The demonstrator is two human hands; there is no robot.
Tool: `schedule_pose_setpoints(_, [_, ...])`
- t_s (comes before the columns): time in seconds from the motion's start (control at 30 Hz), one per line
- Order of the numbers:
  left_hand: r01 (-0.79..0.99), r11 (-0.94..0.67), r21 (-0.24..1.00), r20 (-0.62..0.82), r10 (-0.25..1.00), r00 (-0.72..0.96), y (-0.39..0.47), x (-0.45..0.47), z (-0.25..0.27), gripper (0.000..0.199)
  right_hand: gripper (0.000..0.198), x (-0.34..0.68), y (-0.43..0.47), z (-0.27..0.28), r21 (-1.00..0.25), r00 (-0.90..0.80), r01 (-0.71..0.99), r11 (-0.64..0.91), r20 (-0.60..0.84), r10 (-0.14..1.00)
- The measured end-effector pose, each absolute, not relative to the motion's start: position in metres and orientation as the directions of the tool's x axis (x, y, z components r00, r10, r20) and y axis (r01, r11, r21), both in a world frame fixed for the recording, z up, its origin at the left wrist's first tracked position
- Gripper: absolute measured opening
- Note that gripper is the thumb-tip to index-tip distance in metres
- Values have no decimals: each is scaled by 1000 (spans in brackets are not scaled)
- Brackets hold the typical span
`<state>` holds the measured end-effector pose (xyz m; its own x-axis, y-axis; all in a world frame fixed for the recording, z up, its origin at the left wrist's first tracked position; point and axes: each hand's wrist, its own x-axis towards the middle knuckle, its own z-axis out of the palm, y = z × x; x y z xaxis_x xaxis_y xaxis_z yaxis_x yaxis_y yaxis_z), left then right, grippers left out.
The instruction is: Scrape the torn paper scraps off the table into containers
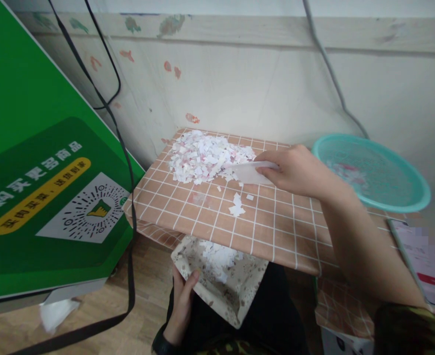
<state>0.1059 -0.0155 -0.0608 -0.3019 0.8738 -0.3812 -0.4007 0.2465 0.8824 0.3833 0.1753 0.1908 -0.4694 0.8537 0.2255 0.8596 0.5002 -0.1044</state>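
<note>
A heap of white paper scraps (199, 155), some tinged pink, lies at the back left of a table with a brown checked cloth (276, 227). My right hand (295, 170) grips a flat, pale, translucent scraper (252, 172), its far edge at the heap's right side. Below the table's front edge, my left hand (184, 296) holds a speckled stone-patterned tray (235, 305) by its left rim, thumb on top. Inside the tray are more paper scraps (219, 259). Several loose scraps (236, 206) lie on the cloth between heap and front edge.
A turquoise mesh basket (373, 172) with a few scraps inside stands at the right. Near it lies a phone-like flat thing (420, 261), partly blurred. A green sign board (47, 148) stands at the left, with a black strap (130, 246) hanging before it. The wall (239, 88) borders the table's back.
</note>
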Motion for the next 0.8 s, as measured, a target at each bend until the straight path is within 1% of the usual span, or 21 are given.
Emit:
schedule_pose_setpoints(0.13, [-386, 254, 887, -388, 864, -321, -17, 105, -66, 83, 28, 380, 174, 191, -66, -497, 853, 518, 196, 845])
schedule_pose_setpoints(0.23, [-366, 280, 888, -400, 863, -310, -18, 104, -65, 80, 29, 381, 173, 193, -86, -533, 828, 555, 188, 825])
schedule_pose_setpoints(0.33, [-384, 269, 883, -400, 860, -316, -18, 103, -64, 81, 29, 385, 172, 195, -121, -559, 802, 586, 194, 806])
schedule_pose_setpoints(0.43, [-398, 266, 878, -402, 862, -310, -17, 104, -64, 83, 28, 387, 173, 194, -121, -558, 800, 588, 209, 803])
schedule_pose_setpoints(0.63, [-370, 267, 890, -393, 860, -324, -16, 103, -65, 85, 27, 384, 178, 187, -92, -530, 822, 563, 241, 813])
schedule_pose_setpoints(0.8, [-358, 267, 895, -387, 864, -323, -17, 103, -62, 85, 26, 385, 178, 188, -121, -544, 806, 579, 231, 806])
